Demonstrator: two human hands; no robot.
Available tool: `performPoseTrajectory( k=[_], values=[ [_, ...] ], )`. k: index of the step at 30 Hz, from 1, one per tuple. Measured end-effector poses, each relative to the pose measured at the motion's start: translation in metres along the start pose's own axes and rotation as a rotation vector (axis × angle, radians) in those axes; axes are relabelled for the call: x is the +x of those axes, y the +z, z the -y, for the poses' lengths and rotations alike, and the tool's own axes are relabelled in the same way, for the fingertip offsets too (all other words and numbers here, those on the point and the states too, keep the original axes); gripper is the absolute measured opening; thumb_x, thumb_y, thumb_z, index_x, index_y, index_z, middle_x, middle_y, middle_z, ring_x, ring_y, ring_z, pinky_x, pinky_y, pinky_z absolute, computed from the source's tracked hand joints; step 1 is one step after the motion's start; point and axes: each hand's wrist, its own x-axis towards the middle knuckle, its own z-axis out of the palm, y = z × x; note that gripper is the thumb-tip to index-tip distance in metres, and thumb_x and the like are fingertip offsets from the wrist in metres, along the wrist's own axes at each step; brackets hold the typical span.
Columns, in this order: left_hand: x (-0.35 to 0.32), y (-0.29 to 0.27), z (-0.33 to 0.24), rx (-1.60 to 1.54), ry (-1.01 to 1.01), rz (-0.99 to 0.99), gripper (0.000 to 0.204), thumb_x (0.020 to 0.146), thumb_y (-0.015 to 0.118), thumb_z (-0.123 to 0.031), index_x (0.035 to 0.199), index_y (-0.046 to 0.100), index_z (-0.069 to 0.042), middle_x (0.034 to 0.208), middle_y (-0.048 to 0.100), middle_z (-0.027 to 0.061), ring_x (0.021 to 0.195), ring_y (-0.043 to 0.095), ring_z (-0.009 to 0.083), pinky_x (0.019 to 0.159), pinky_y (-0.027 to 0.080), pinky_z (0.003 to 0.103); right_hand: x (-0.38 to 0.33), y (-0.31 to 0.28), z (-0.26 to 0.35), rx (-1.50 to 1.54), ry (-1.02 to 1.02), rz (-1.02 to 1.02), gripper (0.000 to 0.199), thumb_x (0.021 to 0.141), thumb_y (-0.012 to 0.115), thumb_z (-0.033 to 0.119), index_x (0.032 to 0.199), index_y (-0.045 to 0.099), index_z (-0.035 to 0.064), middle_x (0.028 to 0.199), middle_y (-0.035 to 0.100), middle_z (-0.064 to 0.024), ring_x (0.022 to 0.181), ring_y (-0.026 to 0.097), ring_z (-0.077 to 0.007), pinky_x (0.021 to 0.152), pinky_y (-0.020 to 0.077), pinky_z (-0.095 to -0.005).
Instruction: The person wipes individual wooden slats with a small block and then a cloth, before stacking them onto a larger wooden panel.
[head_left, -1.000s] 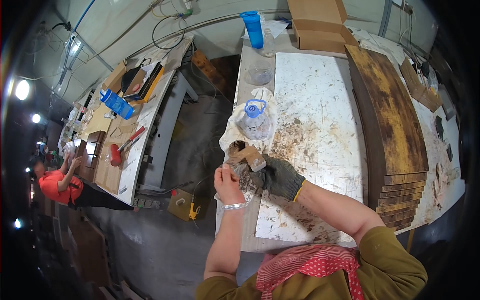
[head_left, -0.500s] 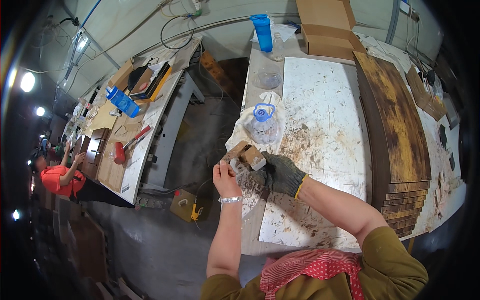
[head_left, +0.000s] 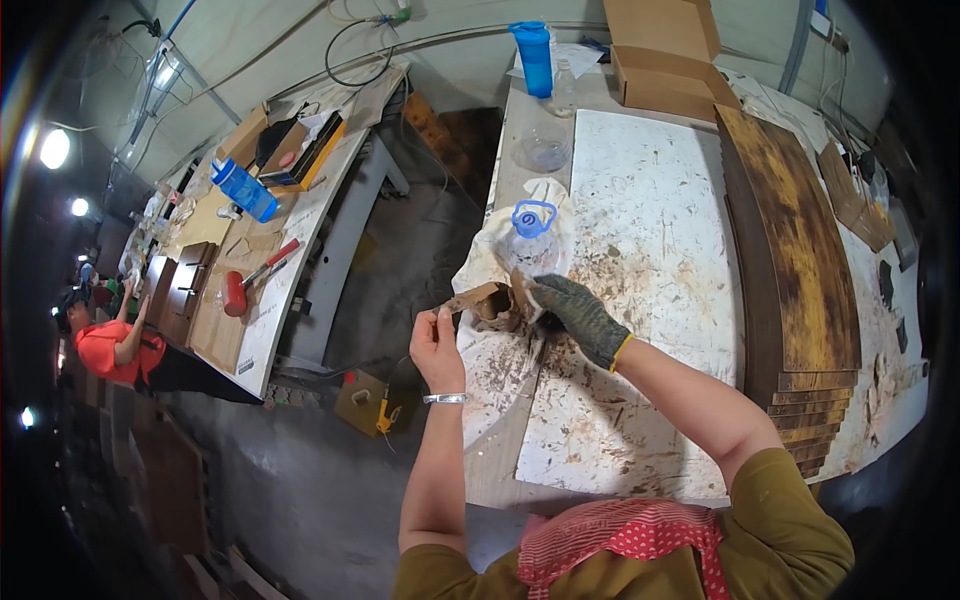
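1. Head view, left hand: the bare left hand (head_left: 437, 350) is raised at the left side of the work, thumb and fingertips pinched on the outer end of a brown strip (head_left: 467, 298).
2. Head view, strip: its long axis lies nearly crosswise to the person, rising slightly from the pinched end on the left to the mouth of a brown container (head_left: 497, 320) on the right. Whether the two are one piece cannot be told.
3. Head view, container: located between the hands, at the left edge of a white board (head_left: 650, 200) and on the near side of a clear jug (head_left: 536, 250) with a blue handle. Its dark mouth is directed upward. Whether it rests on the surface or is held up cannot be told.
4. Head view, right hand: the gloved right hand (head_left: 580, 318) has its fingers bent around a tan pad (head_left: 522, 294), gripping it from the right. The pad stands edge-on beside the container mouth, its long axis running from the far left to the near right.
5. Head view, surroundings: brown flakes are scattered over the board; a stack of curved brown panels (head_left: 795, 250) stands to the right, lengthwise away from the person.
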Motion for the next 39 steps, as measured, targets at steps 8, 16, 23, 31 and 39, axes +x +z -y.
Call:
performPoseTrajectory(
  k=[8,16,23,31,39],
  values=[
    [-0.002,0.007,-0.020,0.136,0.235,0.016,0.021,0.089,0.058,-0.010,0.074,0.049,0.001,0.061,0.040,-0.0001,0.056,0.034,0.0078,0.050,0.031,0.025,0.008,0.015,-0.003,-1.137,-0.640,-0.070,0.051,0.087,0.052,0.040,0.123,0.050,0.0040,0.105,0.058,-0.0209,0.099,0.057,-0.0344,0.086,0.0444,-0.0398],
    [0.014,-0.004,-0.020,0.205,0.096,0.110,0.018,0.086,0.060,-0.008,0.075,0.050,0.003,0.065,0.046,0.0060,0.056,0.040,0.0133,0.051,0.035,0.028,-0.004,-0.022,-0.006,0.132,0.101,0.192,0.032,0.092,0.053,0.026,0.118,0.056,0.0069,0.110,0.061,-0.0085,0.099,0.059,-0.0183,0.087,0.0469,-0.0283],
    [0.028,0.008,0.003,0.296,0.387,0.142,0.009,0.084,0.059,-0.006,0.083,0.054,0.002,0.083,0.056,0.0109,0.067,0.054,0.0239,0.062,0.043,0.032,0.024,-0.007,0.003,-0.767,-0.505,-0.100,0.044,0.090,0.053,0.039,0.118,0.056,0.0049,0.111,0.060,-0.0159,0.100,0.059,-0.0272,0.087,0.0460,-0.0338],
    [0.027,0.021,0.024,0.276,0.168,0.277,0.009,0.086,0.057,-0.007,0.089,0.058,0.001,0.084,0.058,0.0132,0.070,0.057,0.0269,0.065,0.046,0.033,0.000,-0.043,0.006,-1.654,-0.641,0.060,0.029,0.082,0.056,0.023,0.108,0.061,0.0137,0.095,0.057,-0.0127,0.087,0.058,-0.0307,0.074,0.0477,-0.0407],
    [0.021,-0.002,-0.007,0.386,0.107,0.376,0.030,0.084,0.065,-0.011,0.110,0.060,0.002,0.098,0.063,0.0094,0.085,0.058,0.0163,0.079,0.046,0.027,-0.123,-0.093,-0.027,-0.553,-0.281,-0.119,0.062,0.085,0.061,0.043,0.128,0.048,0.0002,0.119,0.058,-0.0180,0.110,0.055,-0.0263,0.095,0.0429,-0.0341]
  ],
)
